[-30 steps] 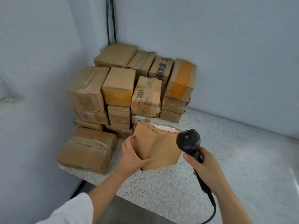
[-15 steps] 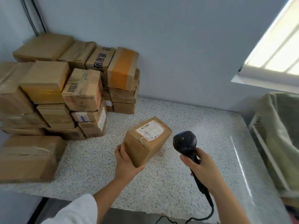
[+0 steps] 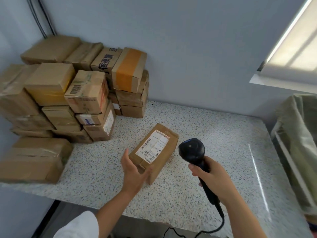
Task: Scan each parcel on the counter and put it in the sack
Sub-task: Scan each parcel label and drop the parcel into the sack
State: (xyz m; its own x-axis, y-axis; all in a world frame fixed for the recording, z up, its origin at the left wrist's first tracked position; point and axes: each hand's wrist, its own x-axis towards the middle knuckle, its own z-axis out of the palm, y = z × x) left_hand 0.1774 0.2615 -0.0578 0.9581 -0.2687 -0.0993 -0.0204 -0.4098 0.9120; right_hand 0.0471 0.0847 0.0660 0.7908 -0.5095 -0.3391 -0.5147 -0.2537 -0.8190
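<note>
An olive-green sack [image 3: 298,134] hangs open on a white frame [image 3: 286,156] off the right end of the counter [image 3: 214,131]; its inside is too shadowed to tell what it holds. One brown parcel [image 3: 169,152] lies flat on the speckled counter, white barcode label [image 3: 152,145] facing up. The left hand [image 3: 134,170] sits at its near end with fingers fairly straight, thumb across the front corner; it seems to touch rather than clasp. The right hand [image 3: 214,179] is wrapped around the handle of a black scanner [image 3: 192,150], whose head hovers just right of the parcel. Its cable [image 3: 221,219] drops over the front edge. A stack of parcels [image 3: 68,100] fills the back left corner, well apart from the sack
</note>
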